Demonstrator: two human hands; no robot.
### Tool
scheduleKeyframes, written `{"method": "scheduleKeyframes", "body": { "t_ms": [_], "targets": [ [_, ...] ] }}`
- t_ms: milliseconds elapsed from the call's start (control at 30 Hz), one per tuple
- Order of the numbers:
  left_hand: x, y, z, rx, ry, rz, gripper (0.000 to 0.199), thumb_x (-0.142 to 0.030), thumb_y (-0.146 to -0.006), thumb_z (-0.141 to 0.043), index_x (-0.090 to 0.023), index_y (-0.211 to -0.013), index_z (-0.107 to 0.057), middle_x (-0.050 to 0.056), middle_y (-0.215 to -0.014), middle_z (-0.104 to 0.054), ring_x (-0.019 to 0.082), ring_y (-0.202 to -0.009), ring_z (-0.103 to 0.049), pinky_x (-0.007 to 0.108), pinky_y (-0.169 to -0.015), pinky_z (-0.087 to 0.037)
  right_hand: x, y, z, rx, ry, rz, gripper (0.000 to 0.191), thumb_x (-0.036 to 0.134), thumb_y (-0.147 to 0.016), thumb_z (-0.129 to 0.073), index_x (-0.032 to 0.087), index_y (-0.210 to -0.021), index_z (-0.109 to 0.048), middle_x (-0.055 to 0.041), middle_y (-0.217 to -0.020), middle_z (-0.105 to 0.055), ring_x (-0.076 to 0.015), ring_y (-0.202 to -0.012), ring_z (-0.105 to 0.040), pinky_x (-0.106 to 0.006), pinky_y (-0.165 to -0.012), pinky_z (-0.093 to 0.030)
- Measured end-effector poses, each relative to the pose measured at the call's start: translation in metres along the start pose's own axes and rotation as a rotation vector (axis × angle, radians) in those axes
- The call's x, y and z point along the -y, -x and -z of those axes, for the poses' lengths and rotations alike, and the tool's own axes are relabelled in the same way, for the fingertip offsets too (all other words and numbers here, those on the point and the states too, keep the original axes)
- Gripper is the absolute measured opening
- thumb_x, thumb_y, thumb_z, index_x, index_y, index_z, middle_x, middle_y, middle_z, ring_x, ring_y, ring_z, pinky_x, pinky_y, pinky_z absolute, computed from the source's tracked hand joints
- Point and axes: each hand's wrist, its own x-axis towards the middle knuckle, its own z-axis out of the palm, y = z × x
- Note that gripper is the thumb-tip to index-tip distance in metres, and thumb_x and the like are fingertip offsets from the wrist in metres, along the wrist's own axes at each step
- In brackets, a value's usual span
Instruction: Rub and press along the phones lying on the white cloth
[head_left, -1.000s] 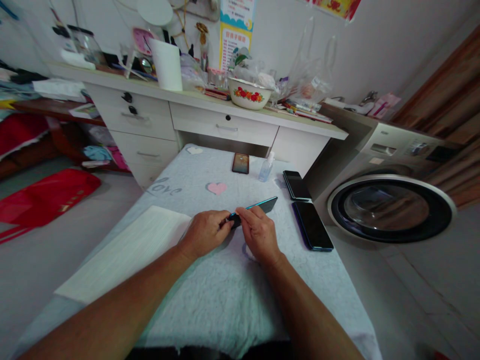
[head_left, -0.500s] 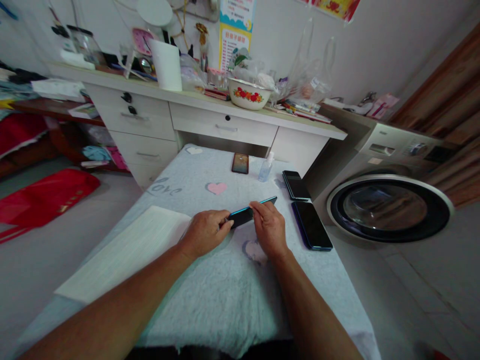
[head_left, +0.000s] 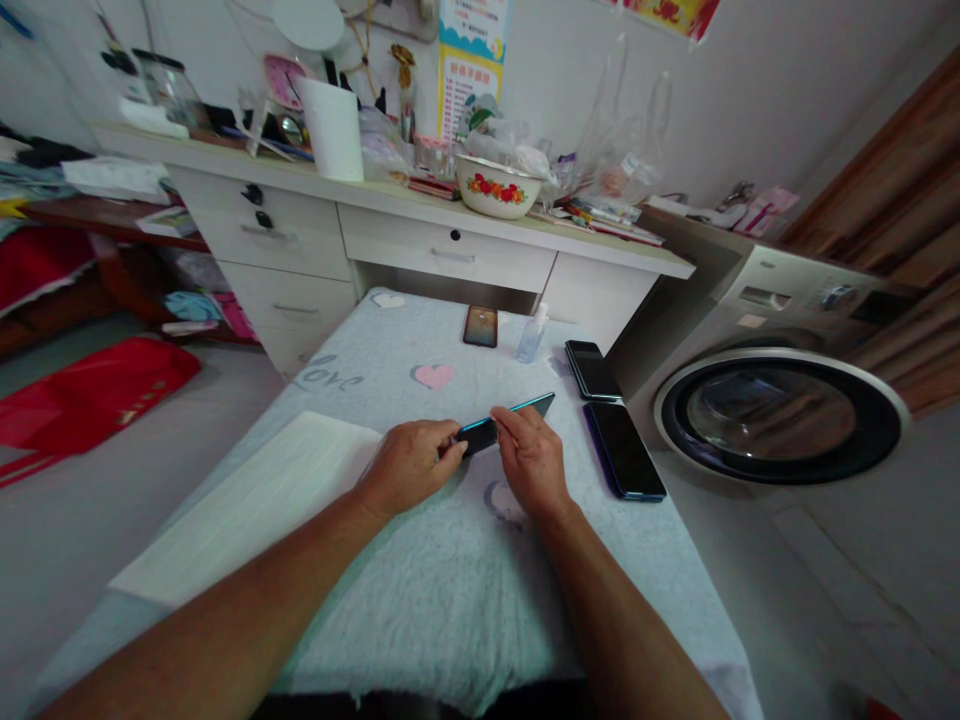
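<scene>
A dark phone (head_left: 478, 436) with a shiny blue edge is tilted above the cloth-covered table (head_left: 420, 600). My left hand (head_left: 411, 465) grips its left end between thumb and fingers. Against the phone's upper edge, near the middle, my right hand (head_left: 531, 460) is closed in a pinch; whatever those fingertips hold, if anything, is too small to make out. Two more dark phones, a smaller one (head_left: 592, 370) and a larger one (head_left: 624, 450), lie to the right. A pale rectangular sheet or pad (head_left: 255, 510) lies left of my hands.
Farther back on the table are a brown-screened phone (head_left: 480, 327) and a clear spray bottle (head_left: 531, 338). Behind stands a white cabinet (head_left: 450, 250) with a flowered bowl (head_left: 499, 188) on top. A washing machine (head_left: 780, 400) is at right, a red bag (head_left: 97, 395) on the floor at left.
My right hand has slid a little to the left along the phone's edge. My left hand and the phone have stayed nearly still.
</scene>
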Motion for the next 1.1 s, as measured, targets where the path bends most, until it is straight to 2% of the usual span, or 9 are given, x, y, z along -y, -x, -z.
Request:
{"method": "scheduleKeyframes", "body": {
  "t_ms": [167,233,333,533,833,1100],
  "targets": [
    [-0.001,0.000,0.000,-0.017,0.022,0.010,0.015,-0.025,-0.081,-0.053,-0.019,-0.068,-0.057,-0.003,-0.058,-0.058,0.011,-0.053,-0.052,0.022,-0.053,-0.034,0.003,-0.001,-0.001,0.030,-0.018,-0.002,0.027,0.017,-0.092,-0.046,0.022,-0.110,-0.066,-0.0053,-0.091,-0.064,-0.0144,-0.082,-0.061,-0.023,-0.076,-0.049],
    [-0.002,0.000,0.001,-0.036,0.056,0.025,0.009,-0.024,-0.081,-0.055,-0.019,-0.078,-0.062,-0.004,-0.061,-0.061,0.011,-0.054,-0.052,0.022,-0.054,-0.036,0.004,-0.001,-0.001,0.035,-0.028,0.000,0.027,0.018,-0.093,-0.045,0.021,-0.109,-0.066,-0.0058,-0.092,-0.064,-0.0148,-0.083,-0.061,-0.024,-0.077,-0.049],
    [-0.003,0.001,0.002,-0.089,0.106,0.031,0.013,-0.025,-0.082,-0.056,-0.020,-0.091,-0.065,-0.004,-0.064,-0.063,0.011,-0.055,-0.053,0.022,-0.055,-0.038,0.004,-0.002,0.000,0.038,-0.035,0.001,0.027,0.018,-0.093,-0.045,0.021,-0.108,-0.067,-0.0062,-0.093,-0.064,-0.0152,-0.084,-0.061,-0.024,-0.078,-0.049],
    [-0.001,0.002,0.000,-0.159,0.128,-0.028,0.014,-0.027,-0.084,-0.057,-0.019,-0.090,-0.066,-0.003,-0.066,-0.064,0.011,-0.058,-0.056,0.021,-0.055,-0.039,0.007,0.000,-0.001,0.050,-0.032,-0.010,0.026,0.018,-0.093,-0.045,0.022,-0.108,-0.066,-0.0055,-0.093,-0.064,-0.0145,-0.083,-0.060,-0.023,-0.078,-0.048],
    [0.001,0.001,0.000,-0.158,0.108,-0.056,0.018,-0.030,-0.088,-0.053,-0.019,-0.091,-0.067,-0.001,-0.069,-0.066,0.012,-0.062,-0.059,0.022,-0.058,-0.042,0.008,-0.001,0.000,0.082,-0.029,0.021,0.027,0.018,-0.093,-0.045,0.023,-0.109,-0.066,-0.0045,-0.090,-0.063,-0.0143,-0.082,-0.060,-0.023,-0.077,-0.048],
    [0.002,0.002,-0.001,-0.146,0.099,-0.047,0.018,-0.030,-0.088,-0.053,-0.019,-0.093,-0.067,-0.001,-0.067,-0.065,0.012,-0.061,-0.059,0.022,-0.057,-0.041,-0.003,-0.003,0.003,0.002,-0.011,-0.042,0.025,0.017,-0.092,-0.047,0.022,-0.107,-0.067,-0.0045,-0.090,-0.064,-0.0147,-0.081,-0.061,-0.024,-0.077,-0.048]
  ]
}}
